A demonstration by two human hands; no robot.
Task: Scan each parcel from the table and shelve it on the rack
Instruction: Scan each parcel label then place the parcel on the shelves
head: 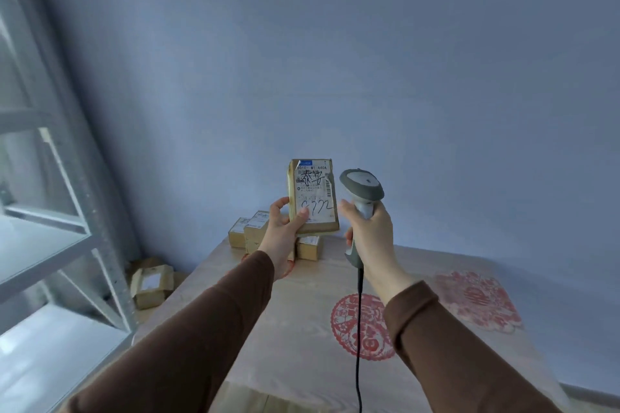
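The scanning step is in hand: the left hand [285,223] grips a small brown parcel [312,196] upright above the table's [302,329] far end, while the right hand [369,228] wraps round the handheld barcode scanner [361,189] just beside it. Next the scanner likely needs aiming at the white shipping label [313,193] (scrawled over in black marker, one corner peeling), then the parcel goes left to the metal rack [50,245].

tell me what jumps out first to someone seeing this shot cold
Dead centre, the left hand holds a small brown parcel upright, its label with handwritten marks facing the camera, while the right hand grips a grey corded scanner just beside it. Behind them a few more parcels sit at the table's far edge, and a red paper-cut decorates the tabletop. A metal rack stands at the left.
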